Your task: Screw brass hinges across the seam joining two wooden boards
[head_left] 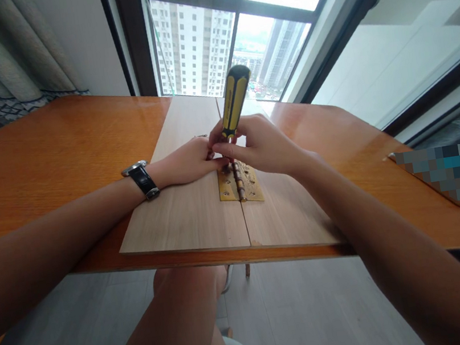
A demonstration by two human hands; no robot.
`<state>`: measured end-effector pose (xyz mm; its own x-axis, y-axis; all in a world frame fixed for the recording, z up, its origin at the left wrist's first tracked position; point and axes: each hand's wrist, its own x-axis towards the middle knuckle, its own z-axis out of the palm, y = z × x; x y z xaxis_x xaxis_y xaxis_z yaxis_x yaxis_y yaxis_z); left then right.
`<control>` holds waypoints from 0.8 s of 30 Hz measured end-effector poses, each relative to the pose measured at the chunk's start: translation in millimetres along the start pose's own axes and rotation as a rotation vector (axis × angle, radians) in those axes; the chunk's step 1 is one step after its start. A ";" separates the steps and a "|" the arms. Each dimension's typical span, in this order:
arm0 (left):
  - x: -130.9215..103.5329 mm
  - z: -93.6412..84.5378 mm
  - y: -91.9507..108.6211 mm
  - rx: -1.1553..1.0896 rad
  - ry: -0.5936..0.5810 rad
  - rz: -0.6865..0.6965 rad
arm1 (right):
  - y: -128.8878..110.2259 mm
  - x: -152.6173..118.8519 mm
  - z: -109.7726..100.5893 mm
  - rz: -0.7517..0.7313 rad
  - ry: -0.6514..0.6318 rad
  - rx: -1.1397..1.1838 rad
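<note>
A yellow-and-black screwdriver (236,96) stands nearly upright, its handle leaning a little to the right at the top. My right hand (263,144) grips it low, around the base of the handle. Close against it, my left hand (196,159) rests on the left board (185,219) with its fingers bunched by the screwdriver's lower end. What those fingers pinch, if anything, is hidden, as is the tip. Beneath both hands lies a brass hinge (240,188), opened flat across the seam between the left board and the right board (284,216). Screws or holes show in its leaves.
The boards lie on an orange-brown wooden table (91,141), close to its front edge. A blurred-out object (450,174) sits at the table's right side. Behind the table is a large window (233,22); a curtain (0,57) hangs at the left.
</note>
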<state>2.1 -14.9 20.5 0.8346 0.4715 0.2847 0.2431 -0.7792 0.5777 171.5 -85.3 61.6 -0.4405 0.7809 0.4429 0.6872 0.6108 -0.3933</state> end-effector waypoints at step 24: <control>1.3 -0.3 -1.2 -0.036 -0.017 0.062 | 6.8 -4.7 1.7 -0.044 0.161 -0.032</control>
<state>2.7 -13.2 20.3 0.8560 0.4154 0.3077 0.1733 -0.7913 0.5864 177.3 -84.6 55.5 -0.3740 0.7211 0.5832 0.6887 0.6371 -0.3460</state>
